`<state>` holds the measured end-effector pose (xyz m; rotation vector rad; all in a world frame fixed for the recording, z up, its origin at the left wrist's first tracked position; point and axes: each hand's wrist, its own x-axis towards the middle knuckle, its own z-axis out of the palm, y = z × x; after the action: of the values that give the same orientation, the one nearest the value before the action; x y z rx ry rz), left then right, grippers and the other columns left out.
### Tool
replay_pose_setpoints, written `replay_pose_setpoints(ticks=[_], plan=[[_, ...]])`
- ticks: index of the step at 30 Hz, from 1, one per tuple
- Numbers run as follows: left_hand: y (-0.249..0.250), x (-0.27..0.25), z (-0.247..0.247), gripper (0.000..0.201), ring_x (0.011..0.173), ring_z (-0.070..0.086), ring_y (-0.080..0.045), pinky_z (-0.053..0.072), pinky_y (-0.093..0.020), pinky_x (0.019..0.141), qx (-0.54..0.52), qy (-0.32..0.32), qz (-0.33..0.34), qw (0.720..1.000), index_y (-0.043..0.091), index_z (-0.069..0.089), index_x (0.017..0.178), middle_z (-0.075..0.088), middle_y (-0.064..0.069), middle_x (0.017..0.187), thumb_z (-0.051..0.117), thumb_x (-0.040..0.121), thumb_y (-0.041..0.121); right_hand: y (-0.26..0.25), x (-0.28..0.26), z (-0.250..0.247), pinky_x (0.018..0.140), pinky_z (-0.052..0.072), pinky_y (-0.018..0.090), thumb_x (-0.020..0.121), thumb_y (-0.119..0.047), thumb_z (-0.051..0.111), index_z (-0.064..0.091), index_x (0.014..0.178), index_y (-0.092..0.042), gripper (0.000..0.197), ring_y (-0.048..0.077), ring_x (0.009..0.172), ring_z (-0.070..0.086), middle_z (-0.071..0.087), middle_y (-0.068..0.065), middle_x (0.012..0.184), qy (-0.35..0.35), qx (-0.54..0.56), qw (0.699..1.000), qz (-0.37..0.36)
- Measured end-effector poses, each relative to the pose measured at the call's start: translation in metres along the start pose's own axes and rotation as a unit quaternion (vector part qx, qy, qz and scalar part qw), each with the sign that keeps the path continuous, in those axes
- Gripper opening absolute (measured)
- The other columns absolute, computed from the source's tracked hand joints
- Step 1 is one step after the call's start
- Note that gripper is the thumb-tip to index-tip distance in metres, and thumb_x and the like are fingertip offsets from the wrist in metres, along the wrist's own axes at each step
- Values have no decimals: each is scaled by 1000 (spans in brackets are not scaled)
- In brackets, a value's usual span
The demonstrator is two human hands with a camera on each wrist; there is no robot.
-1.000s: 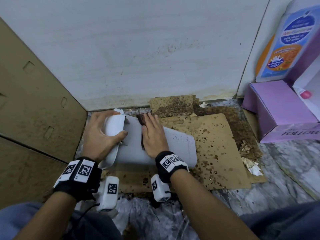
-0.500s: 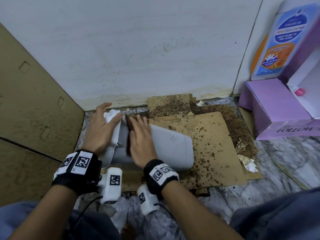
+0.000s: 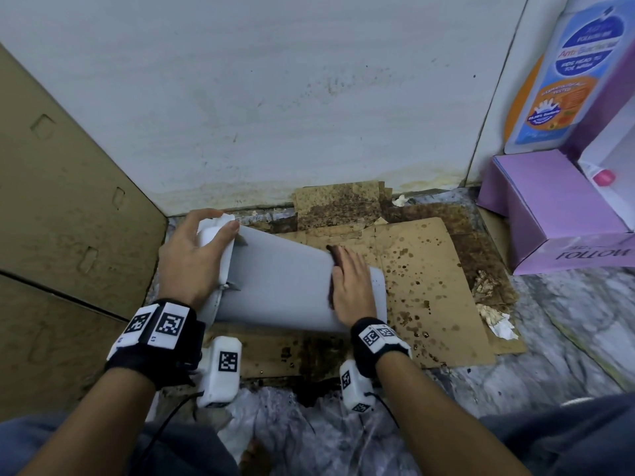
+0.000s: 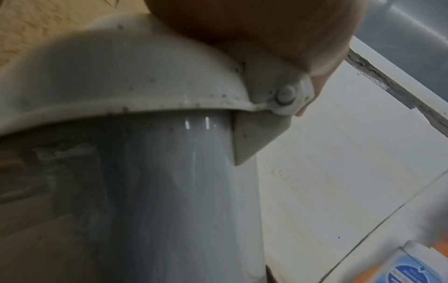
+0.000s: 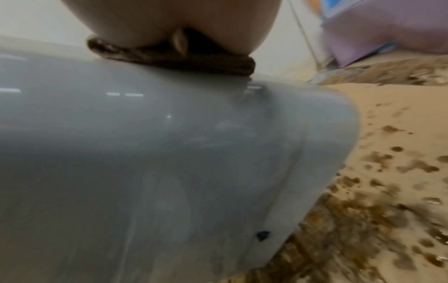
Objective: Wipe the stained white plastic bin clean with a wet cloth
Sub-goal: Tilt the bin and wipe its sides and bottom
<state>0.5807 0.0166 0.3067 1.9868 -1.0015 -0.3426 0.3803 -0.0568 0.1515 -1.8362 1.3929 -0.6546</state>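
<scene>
A white bin (image 3: 281,290) lies on its side. The left hand (image 3: 192,259) grips its lidded end; the right hand (image 3: 352,286), fingers flat, presses a brown cloth (image 3: 334,255) near its base.

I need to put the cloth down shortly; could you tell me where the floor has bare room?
Bare marble floor lies right of the spotted cardboard, below the purple box. It is crowded by the white bin, which both hands hold.
</scene>
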Motion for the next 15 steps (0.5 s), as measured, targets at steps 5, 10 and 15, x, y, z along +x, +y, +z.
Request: replay_pose_setpoints(ticks=[5, 10, 15], plan=[[7, 1, 5, 53, 108, 60, -28, 50, -45, 93, 47, 2, -7, 999, 28, 61, 111, 66, -6, 115, 59, 73, 65, -16, -1, 8, 122, 3, 38, 99, -39, 16, 27, 149, -21, 54, 19, 148, 8, 21, 1, 159, 24, 35, 999, -5], [5, 6, -1, 49, 106, 61, -28, 52, -44, 92, 39, -3, -26, 999, 35, 62, 108, 66, -5, 115, 58, 72, 69, -77, -9, 21, 120, -4, 33, 103, -28, 25, 21, 151, -25, 49, 16, 148, -1, 15, -2, 160, -2, 41, 990, -133], [-9, 5, -15, 29, 103, 61, -21, 48, -33, 81, 21, 2, -17, 1000, 34, 65, 108, 67, 2, 110, 64, 86, 52, -71, -10, 29, 121, -1, 34, 103, -28, 26, 20, 152, -24, 49, 14, 149, 1, 16, -2, 160, -9, -10, 984, -176]])
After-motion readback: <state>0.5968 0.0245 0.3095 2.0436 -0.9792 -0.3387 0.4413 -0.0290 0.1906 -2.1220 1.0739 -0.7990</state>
